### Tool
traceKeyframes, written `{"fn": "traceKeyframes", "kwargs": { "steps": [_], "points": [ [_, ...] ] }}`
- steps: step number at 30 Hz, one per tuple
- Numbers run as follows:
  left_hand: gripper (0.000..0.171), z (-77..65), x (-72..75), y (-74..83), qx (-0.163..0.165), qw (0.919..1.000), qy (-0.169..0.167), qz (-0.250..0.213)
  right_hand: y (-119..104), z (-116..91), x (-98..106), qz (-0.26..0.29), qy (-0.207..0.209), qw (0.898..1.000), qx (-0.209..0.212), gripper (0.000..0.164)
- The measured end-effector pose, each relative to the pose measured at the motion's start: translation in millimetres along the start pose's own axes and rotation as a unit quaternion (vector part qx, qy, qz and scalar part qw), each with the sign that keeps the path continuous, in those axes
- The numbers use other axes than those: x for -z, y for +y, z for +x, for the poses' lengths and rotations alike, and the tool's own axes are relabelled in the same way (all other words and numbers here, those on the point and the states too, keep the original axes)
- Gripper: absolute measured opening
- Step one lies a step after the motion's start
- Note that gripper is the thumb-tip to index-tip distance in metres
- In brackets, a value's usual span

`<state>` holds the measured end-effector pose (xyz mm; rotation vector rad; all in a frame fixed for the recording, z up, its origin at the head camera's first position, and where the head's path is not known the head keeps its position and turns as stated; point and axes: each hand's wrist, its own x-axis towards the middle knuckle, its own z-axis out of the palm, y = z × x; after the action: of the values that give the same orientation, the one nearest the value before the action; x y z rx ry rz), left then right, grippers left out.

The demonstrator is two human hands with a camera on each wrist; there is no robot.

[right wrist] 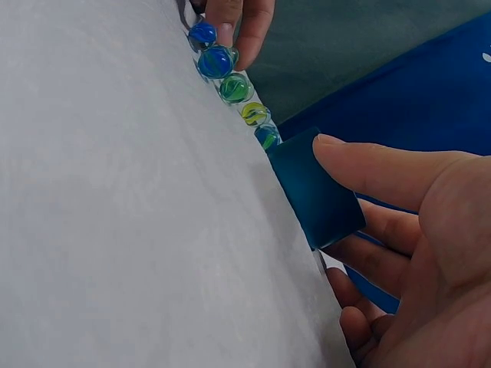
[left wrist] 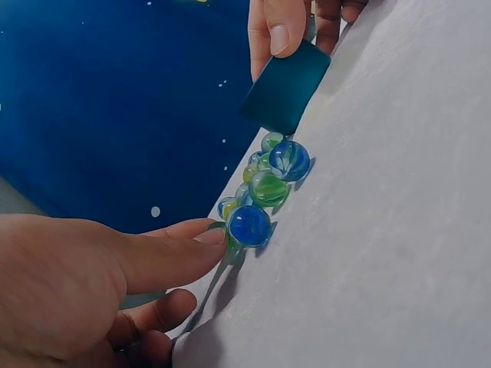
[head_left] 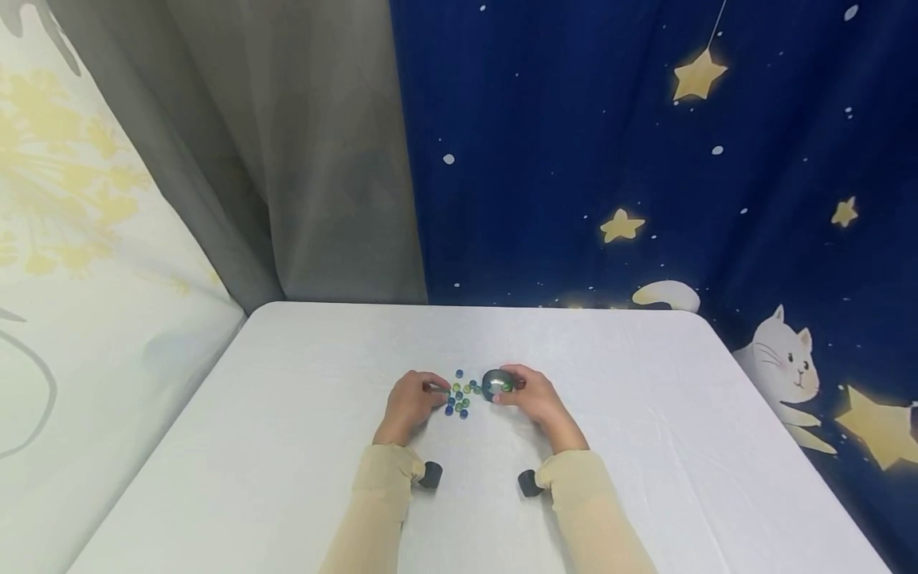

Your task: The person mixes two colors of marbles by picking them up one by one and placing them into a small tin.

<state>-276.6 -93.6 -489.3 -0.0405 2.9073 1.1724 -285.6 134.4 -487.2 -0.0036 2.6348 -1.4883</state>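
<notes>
looks like early days: one green marble (head_left: pixel 506 387) seems to be inside the cup (right wrist: pixel 316 195) your right hand (head_left: pixel 535 396) grips on the worktop (head_left: pixel 287 438), but the other marbles (head_left: pixel 459 395) sit loose left of it; your left hand (head_left: pixel 412 403) is touching them, can't tell if it's pinching one

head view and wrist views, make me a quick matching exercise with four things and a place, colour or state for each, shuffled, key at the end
Things
1. left hand
2. right hand
3. cup
4. grey curtain

Descriptions
a. dark teal on its outside
b. hanging beside the starry blue curtain
c. gripping something round
d. at the left side of the marbles

Pairs: 1-d, 2-c, 3-a, 4-b
</notes>
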Motion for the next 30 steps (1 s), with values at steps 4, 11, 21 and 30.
{"fn": "traceKeyframes", "kwargs": {
  "steps": [4, 11, 21, 30],
  "points": [
    [0.011, 0.0, 0.8, -2.0, 0.001, 0.9999, -0.001, -0.013, 0.6, 0.0, -1.0, 0.000, -0.001, 1.000, -0.002, 0.058],
    [0.012, 1.6, 4.5, -5.1, -0.014, 0.9992, 0.012, -0.035, -1.4, -0.8, -1.0, 0.000, 0.000, 1.000, -0.006, 0.058],
    [0.014, 2.9, 3.9, -8.2, -0.036, 0.9974, 0.026, -0.057, -1.4, -2.4, -0.8, -0.006, -0.002, 1.000, -0.005, 0.058],
    [0.015, 5.1, 3.6, -5.1, -0.083, 0.9903, 0.052, -0.099, -0.1, -2.0, -2.1, -0.006, 0.000, 1.000, 0.001, 0.057]
  ]
}}
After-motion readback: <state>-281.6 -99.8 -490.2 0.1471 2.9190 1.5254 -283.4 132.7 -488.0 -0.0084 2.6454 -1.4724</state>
